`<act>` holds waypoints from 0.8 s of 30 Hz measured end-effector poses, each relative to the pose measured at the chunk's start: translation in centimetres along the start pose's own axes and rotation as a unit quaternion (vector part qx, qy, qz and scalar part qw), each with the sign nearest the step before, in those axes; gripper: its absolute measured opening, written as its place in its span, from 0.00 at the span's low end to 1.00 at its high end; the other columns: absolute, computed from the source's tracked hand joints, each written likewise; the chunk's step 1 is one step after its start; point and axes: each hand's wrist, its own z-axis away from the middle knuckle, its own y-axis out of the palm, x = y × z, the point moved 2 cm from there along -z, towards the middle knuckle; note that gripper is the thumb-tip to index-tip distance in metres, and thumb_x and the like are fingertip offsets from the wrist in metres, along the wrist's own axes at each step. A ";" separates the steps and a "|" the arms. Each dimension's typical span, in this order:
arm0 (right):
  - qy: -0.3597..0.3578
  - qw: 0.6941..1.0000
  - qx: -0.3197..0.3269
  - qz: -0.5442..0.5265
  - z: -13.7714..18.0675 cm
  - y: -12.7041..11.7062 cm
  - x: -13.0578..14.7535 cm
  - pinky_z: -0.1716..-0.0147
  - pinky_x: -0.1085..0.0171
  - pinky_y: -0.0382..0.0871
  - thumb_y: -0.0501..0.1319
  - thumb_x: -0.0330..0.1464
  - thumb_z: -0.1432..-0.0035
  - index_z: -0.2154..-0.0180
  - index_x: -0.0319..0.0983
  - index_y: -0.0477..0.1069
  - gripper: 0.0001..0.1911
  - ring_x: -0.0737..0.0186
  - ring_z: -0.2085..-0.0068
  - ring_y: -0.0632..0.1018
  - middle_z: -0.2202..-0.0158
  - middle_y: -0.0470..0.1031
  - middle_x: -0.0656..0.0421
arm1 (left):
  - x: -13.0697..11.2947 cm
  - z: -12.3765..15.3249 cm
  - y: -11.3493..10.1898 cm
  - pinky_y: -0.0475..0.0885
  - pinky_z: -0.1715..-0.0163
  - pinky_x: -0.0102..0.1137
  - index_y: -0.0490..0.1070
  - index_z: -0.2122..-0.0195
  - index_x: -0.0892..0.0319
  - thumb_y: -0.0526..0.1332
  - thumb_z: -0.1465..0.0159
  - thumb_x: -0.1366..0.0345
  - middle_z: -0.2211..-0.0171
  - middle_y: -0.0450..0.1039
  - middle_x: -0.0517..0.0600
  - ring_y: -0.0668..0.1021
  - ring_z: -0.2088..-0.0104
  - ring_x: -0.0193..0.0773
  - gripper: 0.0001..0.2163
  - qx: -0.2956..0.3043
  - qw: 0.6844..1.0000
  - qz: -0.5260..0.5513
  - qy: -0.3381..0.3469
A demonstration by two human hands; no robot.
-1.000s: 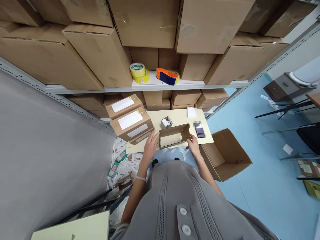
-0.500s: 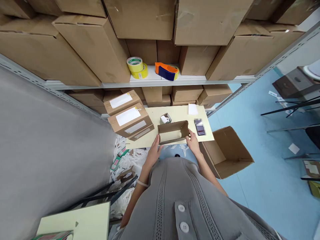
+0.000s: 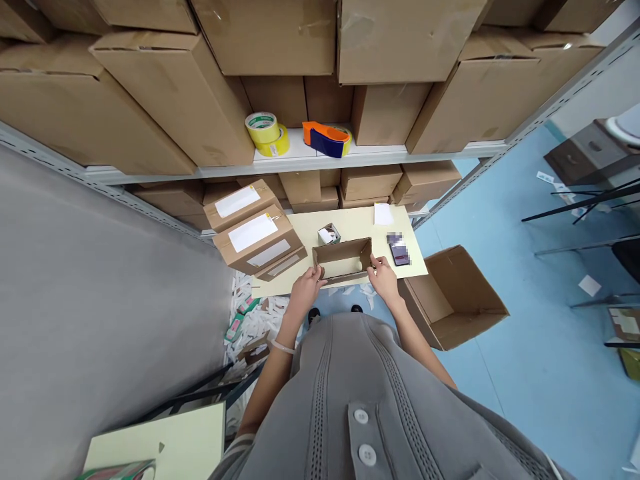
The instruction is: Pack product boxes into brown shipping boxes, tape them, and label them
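A metal shelving rack (image 3: 380, 159) packed with brown cartons spans the far side, its lower part behind a cream table (image 3: 357, 223). A large open carton (image 3: 470, 300) stands beyond the table's right end, its mouth facing up. Boxes with white labels (image 3: 281, 237) stand grouped on the table's left part. The narrow open box (image 3: 343, 249) is at the table's near edge, right of those boxes; cream shows inside it, though whether it has a bottom is hard to make out. The left hand (image 3: 306, 290) pinches its near left corner between thumb and fingers, and the right hand (image 3: 384, 279) pinches its right end the same way. On the shelf sit an orange and blue tape dispenser (image 3: 325, 140) and yellow tape rolls (image 3: 267, 133). A phone (image 3: 399, 255) lies near the right hand, and a small open box (image 3: 329, 233) stands just behind the narrow one.
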 end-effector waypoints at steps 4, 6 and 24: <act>-0.017 0.999 0.016 0.045 -0.3 -0.2 0.7 0.60 0.60 0.69 0.47 0.30 0.36 0.40 0.37 0.69 0.26 0.51 0.55 0.75 0.51 0.71 0.47 | -0.4 -0.7 0.1 0.69 0.57 0.34 0.70 0.44 0.57 0.55 0.30 0.60 0.54 0.74 0.56 0.78 0.55 0.45 0.16 0.032 0.998 -0.034 0.042; -0.026 0.997 0.029 0.070 -0.5 -0.3 1.1 0.60 0.60 0.69 0.47 0.30 0.35 0.40 0.37 0.68 0.25 0.50 0.52 0.74 0.51 0.71 0.47 | -0.9 -1.1 0.3 0.69 0.55 0.34 0.74 0.47 0.55 0.55 0.30 0.61 0.54 0.74 0.55 0.77 0.53 0.45 0.14 0.060 0.996 -0.030 0.065; -0.149 0.983 0.013 0.108 -1.4 2.0 -0.1 0.40 0.54 0.54 0.43 0.41 0.27 0.43 0.40 0.71 0.24 0.56 0.49 0.77 0.49 0.78 0.51 | -0.4 -1.0 1.0 0.69 0.56 0.33 0.73 0.54 0.53 0.55 0.30 0.57 0.53 0.75 0.50 0.76 0.50 0.42 0.11 0.060 0.988 0.135 0.051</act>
